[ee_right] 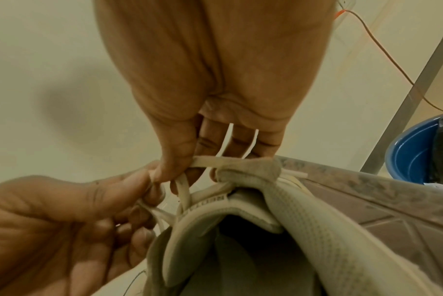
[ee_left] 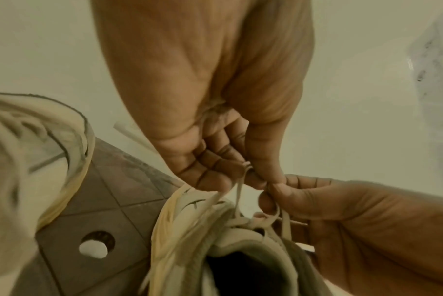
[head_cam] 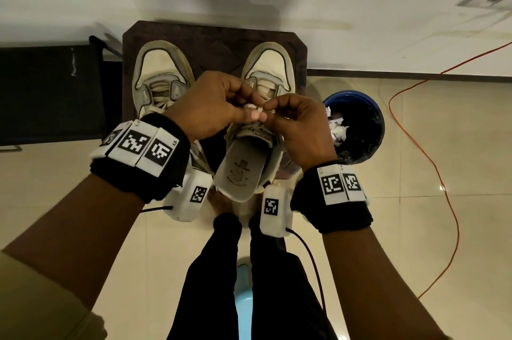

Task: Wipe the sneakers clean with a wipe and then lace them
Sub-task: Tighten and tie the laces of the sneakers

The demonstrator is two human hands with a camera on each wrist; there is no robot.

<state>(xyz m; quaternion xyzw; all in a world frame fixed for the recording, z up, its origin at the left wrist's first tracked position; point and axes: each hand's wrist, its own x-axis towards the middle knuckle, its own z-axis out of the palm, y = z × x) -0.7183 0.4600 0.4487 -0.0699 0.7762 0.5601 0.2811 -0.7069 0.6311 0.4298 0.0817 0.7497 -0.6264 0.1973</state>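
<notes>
Two worn cream sneakers stand on a brown stool (head_cam: 213, 35), toes towards the wall. The left sneaker (head_cam: 160, 73) stands apart with loose laces. Both hands meet over the tongue of the right sneaker (head_cam: 243, 165). My left hand (head_cam: 249, 110) pinches a cream lace (head_cam: 257, 112) between thumb and curled fingers. My right hand (head_cam: 273, 112) pinches the other part of the lace, thumb tip against my left thumb. In the left wrist view the lace (ee_left: 238, 192) runs from the pinch down to the eyelets. In the right wrist view two lace ends (ee_right: 227, 140) cross my right fingers (ee_right: 207, 144). No wipe is in either hand.
A blue bin (head_cam: 378, 129) with a black liner and crumpled white wipes stands right of the stool. An orange cable (head_cam: 432, 162) runs over the tiled floor. A black frame (head_cam: 50, 90) is at the left. My legs and feet are below the stool's front edge.
</notes>
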